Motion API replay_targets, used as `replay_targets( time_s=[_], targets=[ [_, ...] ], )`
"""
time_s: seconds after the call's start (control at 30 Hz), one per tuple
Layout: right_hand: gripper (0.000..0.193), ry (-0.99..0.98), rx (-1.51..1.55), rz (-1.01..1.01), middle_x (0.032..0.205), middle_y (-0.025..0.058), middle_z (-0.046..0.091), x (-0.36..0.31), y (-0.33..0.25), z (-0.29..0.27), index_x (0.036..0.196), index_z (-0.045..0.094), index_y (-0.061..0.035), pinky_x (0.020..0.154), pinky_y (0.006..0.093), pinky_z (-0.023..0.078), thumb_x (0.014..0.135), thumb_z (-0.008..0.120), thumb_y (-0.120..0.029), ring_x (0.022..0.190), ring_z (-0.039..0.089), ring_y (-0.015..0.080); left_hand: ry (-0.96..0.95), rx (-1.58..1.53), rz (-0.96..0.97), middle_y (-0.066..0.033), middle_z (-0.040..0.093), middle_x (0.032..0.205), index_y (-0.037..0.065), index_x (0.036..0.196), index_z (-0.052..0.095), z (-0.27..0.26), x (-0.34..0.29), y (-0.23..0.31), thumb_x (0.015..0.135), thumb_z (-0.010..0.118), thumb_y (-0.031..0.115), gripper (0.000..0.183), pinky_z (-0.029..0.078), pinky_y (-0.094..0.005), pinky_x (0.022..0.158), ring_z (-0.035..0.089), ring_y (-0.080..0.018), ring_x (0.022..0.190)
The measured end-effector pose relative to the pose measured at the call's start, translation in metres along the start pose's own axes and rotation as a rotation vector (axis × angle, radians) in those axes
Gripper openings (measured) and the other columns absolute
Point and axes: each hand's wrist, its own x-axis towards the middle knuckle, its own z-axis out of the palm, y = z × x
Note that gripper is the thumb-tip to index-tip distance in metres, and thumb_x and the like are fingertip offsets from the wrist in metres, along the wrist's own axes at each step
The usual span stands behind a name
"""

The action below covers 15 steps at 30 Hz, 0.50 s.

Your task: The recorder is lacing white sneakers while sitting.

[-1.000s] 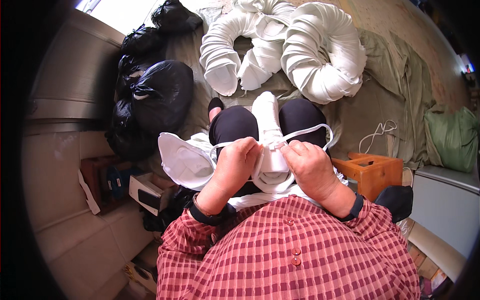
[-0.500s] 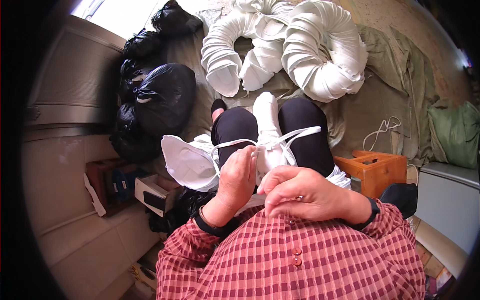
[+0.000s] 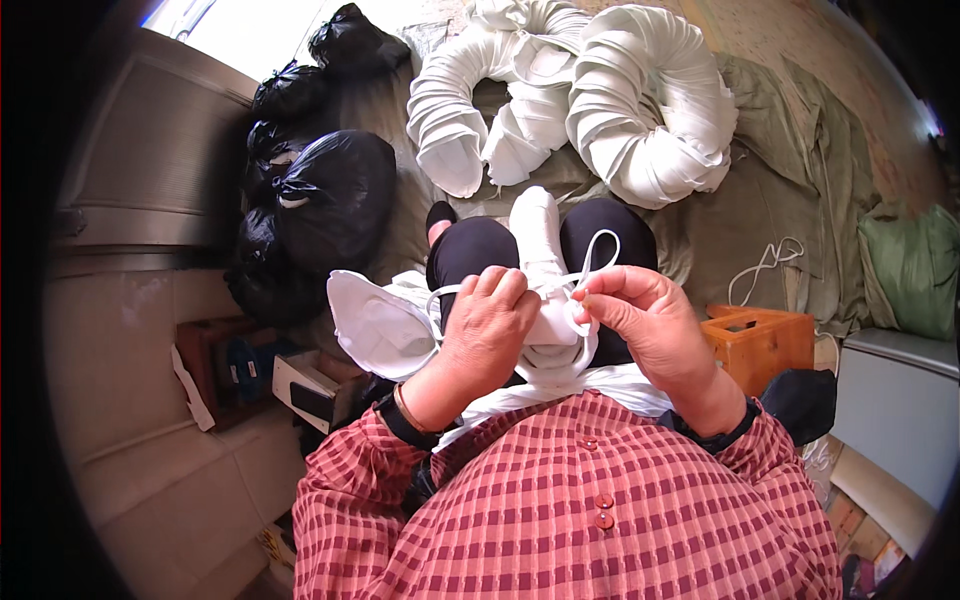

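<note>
Between my knees lies a white shoe upper [image 3: 538, 225], its toe pointing away from me. My left hand [image 3: 485, 325] is closed over its left side, fingers curled; the fingertips are partly hidden. At the right side, my right hand [image 3: 650, 318] pinches a white shoelace [image 3: 612, 240] between thumb and forefinger, and a loop of it stands up beyond the fingers. To the left of my left hand, more white uppers [image 3: 375, 325] lie nested together across my lap.
Long curled stacks of white uppers [image 3: 655, 110] lie ahead on a green-brown cloth [image 3: 790, 190]. Black plastic bags [image 3: 335, 205] gather at the left. A wooden stool [image 3: 765, 345] and a grey box [image 3: 895, 400] stand at the right; an open small box [image 3: 315, 390] is at the left.
My left hand has moved forward onto the upper's side. My right hand has moved right and forward and now pinches the lace, whose right-hand end has become a raised loop.
</note>
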Motion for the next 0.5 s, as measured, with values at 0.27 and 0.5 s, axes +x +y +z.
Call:
replay_targets(
  time_s=[0.27, 0.5],
  targets=[
    [0.017, 0.045, -0.119, 0.050, 0.105, 0.0034, 0.073, 0.002, 0.017, 0.021, 0.112, 0.072, 0.0017, 0.085, 0.0239, 0.052, 0.099, 0.067, -0.007, 0.092, 0.064, 0.0082, 0.304, -1.426, -0.599, -0.0021, 0.061, 0.079, 0.002, 0.103, 0.054, -0.020, -0.002, 0.043, 0.106, 0.055, 0.010, 0.009, 0.045, -0.0199, 0.060, 0.055, -0.0062, 0.064],
    [0.036, 0.037, -0.098, 0.014, 0.102, 0.0051, 0.069, 0.002, 0.018, 0.026, 0.129, 0.056, 0.0011, 0.086, 0.0232, 0.052, 0.096, 0.069, -0.003, 0.092, 0.065, 0.0086, 0.299, -1.442, -0.657, -0.0048, 0.067, 0.084, 0.000, 0.104, 0.060, -0.008, -0.014, 0.040, 0.102, 0.063, 0.007, 0.008, 0.050, -0.0195, 0.062, 0.064, -0.0077, 0.070]
  ],
)
